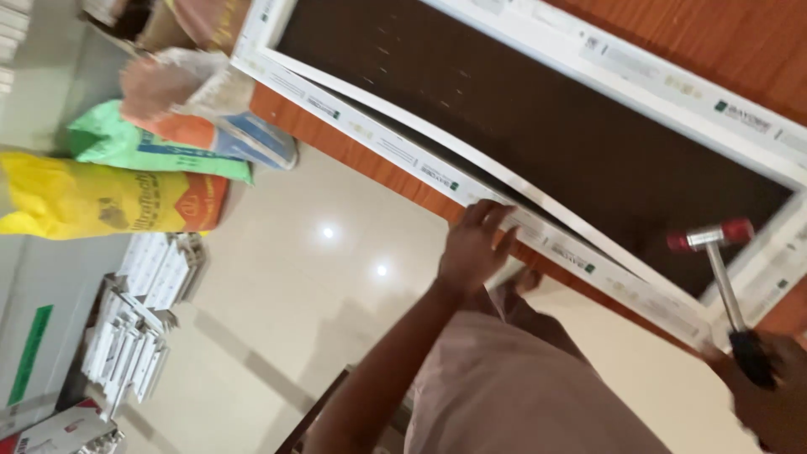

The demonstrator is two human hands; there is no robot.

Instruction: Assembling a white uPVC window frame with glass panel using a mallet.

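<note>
Nearest the camera, at about 6 o'clock, the person's own trousered leg fills the lower frame; at 4 o'clock the right hand (pixel 769 395) has its fingers wrapped tight round the dark grip of a mallet (pixel 721 269), whose metal shaft rises toward 1 o'clock to a head with red end caps hovering just above the white frame, apart from it; at centre the left hand (pixel 472 248) reaches forward, fingers spread and laid flat on the near rail of the white window frame (pixel 555 248), pressing a thin white beading strip (pixel 471 160) that bows up out of its groove toward 11 o'clock; the frame lies flat on a wooden table (pixel 336 139) and encloses a dark panel (pixel 538 118); below the table edge, a glossy tiled floor (pixel 303 286) reflects ceiling lights; farther off, at 9 o'clock, yellow, green and orange-blue sacks (pixel 126 181) lie stacked, with bundles of white profile offcuts (pixel 139 336) at 8 o'clock. Risks, as judged: a mallet stroke landing near the left fingers could bruise them, since they rest on the same rail; the strip, seated at one end only and under bend, could spring out or kink if struck off-line; a hard blow might mark the frame.
</note>
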